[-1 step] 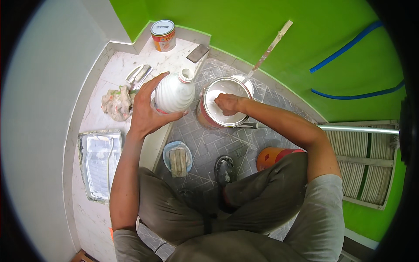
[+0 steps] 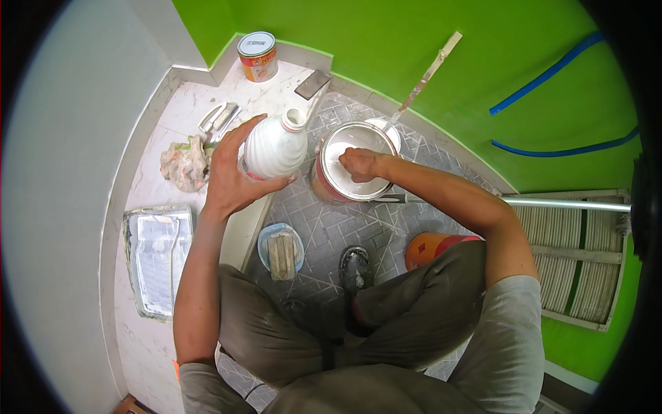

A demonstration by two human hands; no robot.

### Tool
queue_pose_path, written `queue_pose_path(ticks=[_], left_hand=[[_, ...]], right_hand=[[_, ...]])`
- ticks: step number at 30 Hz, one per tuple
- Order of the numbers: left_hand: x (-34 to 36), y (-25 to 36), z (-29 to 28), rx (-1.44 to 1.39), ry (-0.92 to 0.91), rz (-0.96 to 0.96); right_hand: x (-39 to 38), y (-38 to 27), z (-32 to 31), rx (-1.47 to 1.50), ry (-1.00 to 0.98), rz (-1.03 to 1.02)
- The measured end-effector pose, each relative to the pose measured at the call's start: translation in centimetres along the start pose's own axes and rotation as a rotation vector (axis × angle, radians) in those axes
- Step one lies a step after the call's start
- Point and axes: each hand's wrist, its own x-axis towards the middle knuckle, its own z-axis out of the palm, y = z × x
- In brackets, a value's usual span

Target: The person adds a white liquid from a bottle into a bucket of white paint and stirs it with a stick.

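Left hand (image 2: 231, 172) clamped around a white ribbed plastic bottle (image 2: 274, 147), fingers spread over its side and thumb under its base. Bottle is uncapped, neck tilted up and right toward the paint can (image 2: 352, 162), held just beside the can's rim but apart from it.

Right hand (image 2: 357, 164) is a closed fist over the open paint can, knuckles up, sitting on or just above the white paint. Can't tell whether it grips anything.

Left forearm runs up from the lower edge, near vertical. Right arm comes in from the right, elbow bent, forearm angled down-left to the can.

A stir stick (image 2: 424, 76) leans against the green wall (image 2: 414, 41) behind the can. Floor is grey patterned tile (image 2: 324, 221); to the left a raised white marble step (image 2: 172, 117).

On the step: a second closed paint tin (image 2: 257, 56) in the corner, a crumpled rag (image 2: 183, 164), a paint tray (image 2: 157, 259). On the tile: a blue lid with a brush on it (image 2: 280, 248). Blue tape lines (image 2: 552, 69) on the wall, white louvred panel (image 2: 586, 255) at right.
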Motion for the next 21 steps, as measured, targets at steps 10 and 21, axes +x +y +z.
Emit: queue_pose_path(ticks=[10, 21], left_hand=[[0.2, 0.1, 0.2, -0.005, -0.04, -0.039], [0.3, 0.0, 0.3, -0.002, -0.043, -0.032]], right_hand=[[0.6, 0.0, 0.9, 0.082, -0.049, 0.042], [0.1, 0.0, -0.4, 0.388, -0.114, 0.114]])
